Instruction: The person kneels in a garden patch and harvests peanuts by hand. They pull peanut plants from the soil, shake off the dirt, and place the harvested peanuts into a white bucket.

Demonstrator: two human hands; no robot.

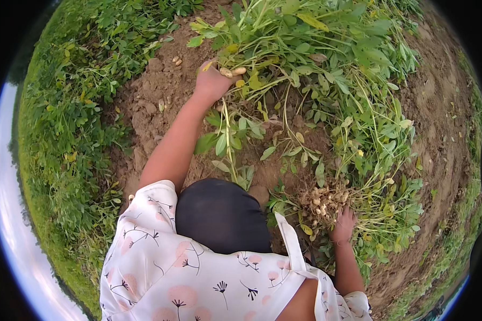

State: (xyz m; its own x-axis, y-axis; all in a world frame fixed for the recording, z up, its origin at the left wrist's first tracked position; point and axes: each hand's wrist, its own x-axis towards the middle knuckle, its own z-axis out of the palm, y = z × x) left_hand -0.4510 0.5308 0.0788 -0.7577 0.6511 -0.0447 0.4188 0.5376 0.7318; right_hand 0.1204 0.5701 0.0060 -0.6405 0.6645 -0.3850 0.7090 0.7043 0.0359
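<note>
Peanut plants with green and yellowing leaves lie in a large heap (305,52) ahead of me. My left hand (215,82) reaches to the heap's near left edge, where peanut pods (233,72) show against the fingers; leaves and stems partly hide its grip. Low on the right, my right hand (344,226) is at the base of an uprooted bunch of peanut plants. A cluster of pale pods and roots (323,202) lies just beyond its fingers. The bunch's stems spread to the right, and how far the fingers close around them is hard to see.
Standing peanut plants (72,116) fill the left side. Brown, clumpy soil (144,100) lies between them and the heap, with a few loose pods (177,61) on it. A leafy stem (228,140) lies before my dark-clothed knee (225,216). More bare soil (438,116) stretches along the right.
</note>
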